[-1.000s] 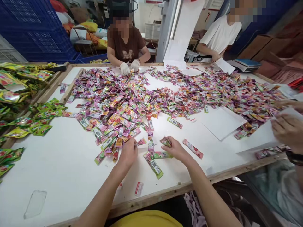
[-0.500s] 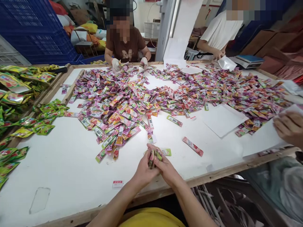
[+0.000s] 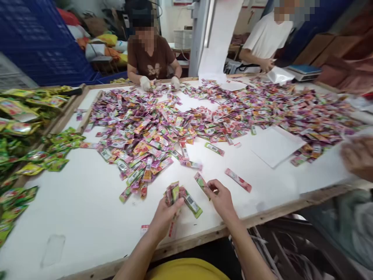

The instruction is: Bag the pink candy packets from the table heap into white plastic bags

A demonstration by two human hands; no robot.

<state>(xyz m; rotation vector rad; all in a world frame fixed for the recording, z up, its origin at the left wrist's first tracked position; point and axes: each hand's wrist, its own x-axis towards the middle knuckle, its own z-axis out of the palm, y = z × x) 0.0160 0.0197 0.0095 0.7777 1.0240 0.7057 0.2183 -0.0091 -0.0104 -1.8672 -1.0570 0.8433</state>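
Note:
My left hand (image 3: 166, 216) is closed around a bunch of stick sachets (image 3: 172, 193), their printed ends poking out above the fingers. One green sachet (image 3: 191, 202) sticks out to the right from this bunch. Pinched between the thumb and fingers of my right hand (image 3: 220, 197) is a single green and pink sachet (image 3: 201, 181), tilted up to the left. A red and pink sachet (image 3: 238, 180) lies loose to the right of that hand. Beyond both hands spreads a big heap of mixed sachets (image 3: 157, 136).
Green pouches (image 3: 60, 147) line the left side beside a wooden divider (image 3: 62, 116). White sheets (image 3: 276, 146) lie at the right, near another person's hand (image 3: 359, 157). Across the white table (image 3: 87, 217), a person in gloves (image 3: 151, 58) handles sachets; a second person (image 3: 268, 42) stands farther right.
My hands were together around the sachets and have moved apart. The bunch stays in my left hand, while my right hand now holds one sachet. The gloved person's hands have shifted slightly.

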